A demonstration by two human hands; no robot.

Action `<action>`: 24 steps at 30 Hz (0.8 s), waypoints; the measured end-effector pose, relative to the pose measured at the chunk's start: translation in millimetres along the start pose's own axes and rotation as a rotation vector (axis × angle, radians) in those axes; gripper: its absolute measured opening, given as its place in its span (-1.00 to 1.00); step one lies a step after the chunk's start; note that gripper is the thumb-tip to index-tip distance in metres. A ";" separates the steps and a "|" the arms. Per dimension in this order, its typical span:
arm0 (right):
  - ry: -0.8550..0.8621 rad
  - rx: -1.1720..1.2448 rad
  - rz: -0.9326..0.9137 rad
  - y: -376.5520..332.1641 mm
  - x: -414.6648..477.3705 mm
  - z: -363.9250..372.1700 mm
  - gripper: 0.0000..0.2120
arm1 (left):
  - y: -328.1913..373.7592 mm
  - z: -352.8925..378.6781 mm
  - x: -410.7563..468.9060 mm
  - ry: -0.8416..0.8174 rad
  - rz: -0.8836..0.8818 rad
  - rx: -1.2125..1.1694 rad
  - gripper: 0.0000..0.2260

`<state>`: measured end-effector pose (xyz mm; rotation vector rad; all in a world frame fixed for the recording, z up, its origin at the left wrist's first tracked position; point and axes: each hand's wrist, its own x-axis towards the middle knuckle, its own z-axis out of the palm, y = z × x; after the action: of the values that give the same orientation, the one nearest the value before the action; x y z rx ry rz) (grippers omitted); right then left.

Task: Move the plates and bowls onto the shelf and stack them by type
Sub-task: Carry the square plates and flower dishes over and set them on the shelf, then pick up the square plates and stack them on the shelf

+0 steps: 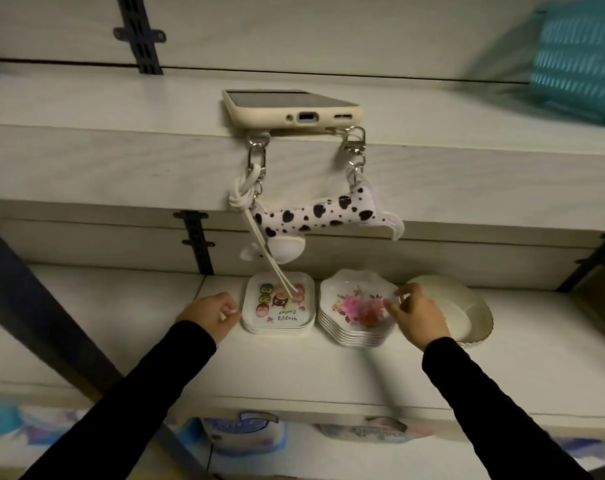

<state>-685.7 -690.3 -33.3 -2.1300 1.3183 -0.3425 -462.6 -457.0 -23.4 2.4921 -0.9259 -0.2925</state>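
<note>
Near the shelf's [294,368] back edge, a left hand [209,311] is hovering, loosely curled and empty, just left of the square plate stack [278,306], while the right hand [417,315] is spreading relaxed fingers over the floral plate stack's [354,308] right rim (cream bowl [467,306] just right of it).

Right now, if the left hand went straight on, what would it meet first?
Probably the square plate stack: the left hand points at its left edge, seemingly just short of touching.
</note>
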 end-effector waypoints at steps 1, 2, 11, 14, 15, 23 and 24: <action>-0.016 -0.023 -0.051 -4.2 -3.6 -3.3 -0.69 | 2.1 -0.9 -5.6 0.008 0.000 0.005 -0.92; -0.033 -0.045 -0.102 -8.0 -7.2 -5.7 -0.74 | 4.2 -1.7 -12.1 0.014 -0.002 0.013 -0.92; -0.270 -0.183 -0.460 -36.8 -44.7 9.7 -0.90 | -0.9 -9.4 -80.5 0.013 -0.042 0.002 -0.93; -0.336 -0.228 -0.560 -51.2 -60.3 25.6 -0.93 | -18.8 -15.0 -105.2 -0.008 -0.090 -0.040 -0.96; -0.357 -0.229 -0.588 -57.2 -66.0 31.7 -0.91 | -26.2 -17.4 -114.5 -0.015 -0.112 -0.058 -0.95; -0.475 -0.236 -0.766 -118.6 -116.9 76.1 -0.83 | -87.3 -46.4 -170.1 0.098 -0.257 0.038 -0.93; -0.482 -0.231 -0.780 -126.2 -123.5 82.9 -0.82 | -94.6 -50.9 -175.3 0.111 -0.270 0.052 -0.93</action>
<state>-611.0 -511.7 -9.6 -2.6339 0.2322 0.0362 -523.3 -260.6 -19.1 2.6522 -0.5597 -0.2154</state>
